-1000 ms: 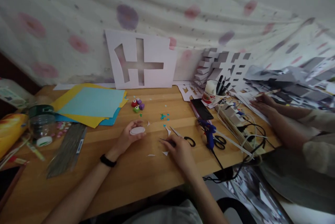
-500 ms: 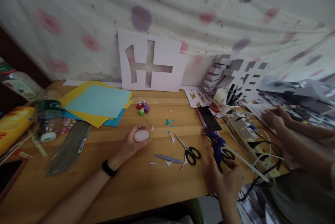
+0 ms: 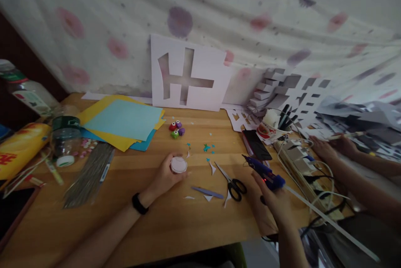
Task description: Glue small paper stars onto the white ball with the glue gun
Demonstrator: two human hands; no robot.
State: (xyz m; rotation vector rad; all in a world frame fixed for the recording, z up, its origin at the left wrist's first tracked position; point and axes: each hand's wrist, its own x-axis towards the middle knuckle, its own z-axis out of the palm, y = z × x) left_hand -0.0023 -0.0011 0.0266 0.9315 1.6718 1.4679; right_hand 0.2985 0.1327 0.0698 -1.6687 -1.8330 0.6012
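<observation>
My left hand (image 3: 164,178), with a black band on the wrist, is closed around a small round white piece (image 3: 178,165) whose flat face is turned up. In my right hand (image 3: 277,205) is a blue hot glue gun (image 3: 266,172), its nozzle pointing left and a small red light showing on its body. A long white glue stick (image 3: 332,220) sticks out of its back. Between the hands lie black-handled scissors (image 3: 236,188), a thin purple tool (image 3: 207,192) and white paper scraps (image 3: 213,168). Small blue-green bits (image 3: 206,147) are scattered farther back.
Small red, green and purple figures (image 3: 177,129) sit behind my left hand. Coloured paper sheets (image 3: 128,119), a bottle (image 3: 65,134) and a bundle of wires (image 3: 89,176) lie left. A power strip (image 3: 296,172) with cables runs right, near another person's hands (image 3: 328,146).
My right hand has gripped the glue gun by its handle and swung it clear of the table, with the glue stick now trailing out. The whole view has shifted slightly left.
</observation>
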